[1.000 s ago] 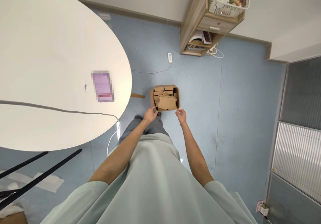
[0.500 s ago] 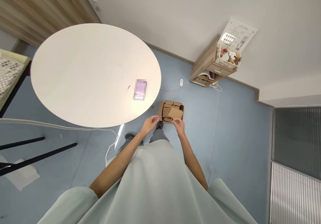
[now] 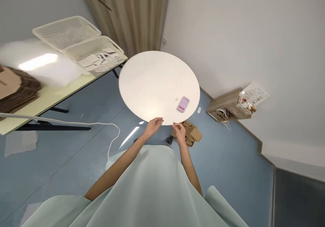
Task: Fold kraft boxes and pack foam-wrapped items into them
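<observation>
My left hand (image 3: 153, 126) hovers by the near edge of the round white table (image 3: 157, 81). Its fingers stretch out to the right, slightly apart, and I see nothing in them. A short gap away, my right hand (image 3: 180, 132) has its thumb and fingertips drawn together near the same edge. Whatever those fingertips may hold is too small to make out. Beyond them on the tabletop lies a purple and pink rectangular thing (image 3: 183, 104), pixelated. Partly behind my right hand, an open cardboard box with flat cardboard pieces (image 3: 195, 134) stands on the floor.
At the left is a long table (image 3: 58, 96) with an open white plastic basket (image 3: 95, 49), white sheeting (image 3: 40, 64) and stacked brown cardboard (image 3: 17, 88). A white cable (image 3: 76, 122) crosses the left side. A wooden cabinet (image 3: 225, 105) stands against the right wall.
My view has lifted and turned left, bringing the basket and cardboard stack into sight. My hands, earlier over the cardboard box, are now at the round table's near edge.
</observation>
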{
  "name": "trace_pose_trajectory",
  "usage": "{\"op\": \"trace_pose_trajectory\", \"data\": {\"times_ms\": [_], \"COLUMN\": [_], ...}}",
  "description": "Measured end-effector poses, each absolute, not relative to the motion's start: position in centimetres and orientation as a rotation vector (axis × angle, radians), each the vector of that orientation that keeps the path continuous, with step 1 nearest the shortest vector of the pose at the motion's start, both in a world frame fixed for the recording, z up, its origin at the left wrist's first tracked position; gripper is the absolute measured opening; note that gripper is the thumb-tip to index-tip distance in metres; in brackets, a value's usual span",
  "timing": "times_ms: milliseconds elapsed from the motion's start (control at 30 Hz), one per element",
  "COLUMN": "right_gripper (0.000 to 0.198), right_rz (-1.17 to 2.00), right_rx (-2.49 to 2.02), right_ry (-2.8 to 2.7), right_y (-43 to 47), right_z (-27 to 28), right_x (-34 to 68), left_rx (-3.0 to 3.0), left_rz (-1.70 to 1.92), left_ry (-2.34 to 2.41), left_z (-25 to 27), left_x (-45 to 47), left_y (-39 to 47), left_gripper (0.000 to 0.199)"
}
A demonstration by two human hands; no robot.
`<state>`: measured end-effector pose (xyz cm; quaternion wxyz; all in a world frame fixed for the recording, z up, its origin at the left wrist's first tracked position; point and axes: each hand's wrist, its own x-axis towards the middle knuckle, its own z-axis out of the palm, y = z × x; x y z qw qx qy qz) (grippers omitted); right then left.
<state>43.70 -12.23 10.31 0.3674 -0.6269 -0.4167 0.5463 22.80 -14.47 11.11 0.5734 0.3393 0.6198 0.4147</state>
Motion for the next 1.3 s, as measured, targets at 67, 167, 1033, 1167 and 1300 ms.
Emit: {"op": "trace_pose_trajectory", "data": {"times_ms": [67,167,1033,1167,1300], "right_gripper": [0.029,0.029,0.023,0.019,0.009], "right_rz": [1.419,1.473,1.616,1.556,1.401], "right_rx": [-1.607,-1.58,-1.358,-1.339,-1.428], "right_ry": [-1.125,-1.202,-1.595,-1.732,-1.921], "right_y": [-12.3,-12.3,6.2,10.5,14.7], "right_z": [10.9,11.9,12.8,11.9,10.7], "right_x": [40.2,35.3,1.8,-2.4,-6.4], "left_rx": [0.746,0.675,0.461,0.424,0.412], "left_rz": [1.044,1.141,1.375,1.351,1.314], "left_ry": [1.492,1.526,1.657,1.637,1.612], "left_z": [11.5,12.0,13.7,12.8,11.9], "left_x": [19.9,16.1,-13.3,-15.2,-17.4], "left_y": [-15.1,-16.2,-7.1,-5.8,-4.5], "left_gripper": [0.036,0.036,0.039,0.04,0.043]}}
